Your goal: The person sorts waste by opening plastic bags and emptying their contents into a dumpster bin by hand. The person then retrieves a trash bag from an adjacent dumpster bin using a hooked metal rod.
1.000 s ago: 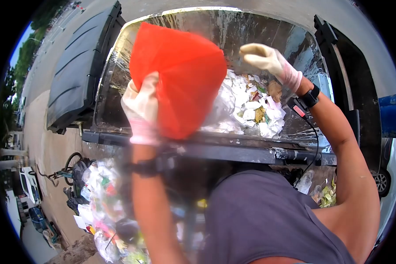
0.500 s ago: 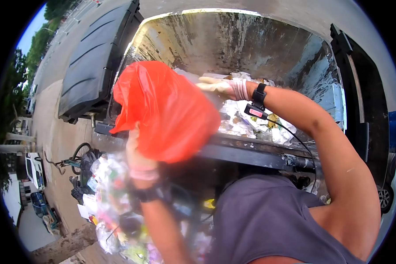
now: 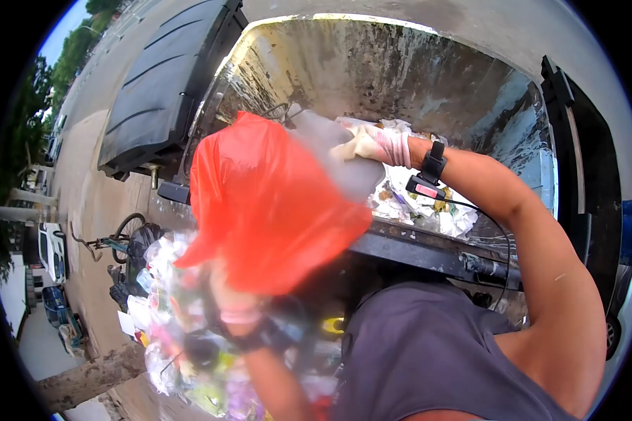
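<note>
A red plastic bag (image 3: 270,203) hangs bulging and slightly blurred in front of the bin's near rim. My left hand (image 3: 235,291), gloved and smeared by motion, grips the bag's lower left edge; part of its fingers is hidden behind the plastic. On the far side, my right hand (image 3: 365,144), in a pale glove, is closed on a blurred grey plastic piece (image 3: 323,137) next to the red bag. Whether that grey piece comes out of the bag I cannot tell. Below both hands is the big waste bin (image 3: 372,63), with stained inner walls.
White paper and mixed litter (image 3: 414,200) lie inside the bin. A dark lid (image 3: 165,77) hangs open on its left, another dark panel (image 3: 572,154) on its right. A heap of bagged rubbish (image 3: 182,337) lies at lower left, near a bicycle (image 3: 119,242). A cable (image 3: 495,221) runs from my right wrist.
The red bag has moved slightly down and to the right, with my left hand lower. My right hand has closed from outstretched fingers onto the grey piece, which shows more now.
</note>
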A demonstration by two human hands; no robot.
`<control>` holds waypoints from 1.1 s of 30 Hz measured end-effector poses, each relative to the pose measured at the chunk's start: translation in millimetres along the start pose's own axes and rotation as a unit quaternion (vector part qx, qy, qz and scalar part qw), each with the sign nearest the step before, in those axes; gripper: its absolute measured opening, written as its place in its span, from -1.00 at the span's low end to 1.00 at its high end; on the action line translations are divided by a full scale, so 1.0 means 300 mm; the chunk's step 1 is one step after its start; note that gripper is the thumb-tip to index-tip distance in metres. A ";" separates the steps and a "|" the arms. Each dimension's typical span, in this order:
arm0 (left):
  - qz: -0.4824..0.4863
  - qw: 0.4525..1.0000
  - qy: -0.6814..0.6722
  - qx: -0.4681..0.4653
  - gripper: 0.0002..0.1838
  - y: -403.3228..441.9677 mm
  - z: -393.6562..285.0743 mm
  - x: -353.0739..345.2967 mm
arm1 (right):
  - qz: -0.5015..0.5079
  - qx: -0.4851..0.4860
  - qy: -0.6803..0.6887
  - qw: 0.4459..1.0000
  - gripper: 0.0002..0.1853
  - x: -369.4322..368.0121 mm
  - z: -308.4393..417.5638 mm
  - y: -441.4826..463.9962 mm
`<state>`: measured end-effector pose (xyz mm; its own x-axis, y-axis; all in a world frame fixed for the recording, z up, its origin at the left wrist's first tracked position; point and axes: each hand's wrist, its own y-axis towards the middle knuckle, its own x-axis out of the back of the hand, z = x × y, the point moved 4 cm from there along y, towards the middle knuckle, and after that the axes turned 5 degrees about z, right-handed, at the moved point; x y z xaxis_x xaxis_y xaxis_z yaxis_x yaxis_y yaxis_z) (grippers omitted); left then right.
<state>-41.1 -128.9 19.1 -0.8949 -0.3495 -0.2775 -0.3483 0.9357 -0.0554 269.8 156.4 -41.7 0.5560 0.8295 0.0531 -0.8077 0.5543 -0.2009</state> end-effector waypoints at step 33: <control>-0.083 0.864 0.462 -0.182 -0.39 -0.149 -0.028 0.284 | -0.021 -0.358 -0.386 0.850 -0.46 0.486 -0.491 -0.497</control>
<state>-104.0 -201.1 5.8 -0.6071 -0.5230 0.5982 -0.4072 0.8512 0.3310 500.2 184.6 -147.9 0.0642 0.7612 0.6454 -0.3099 0.6299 -0.7121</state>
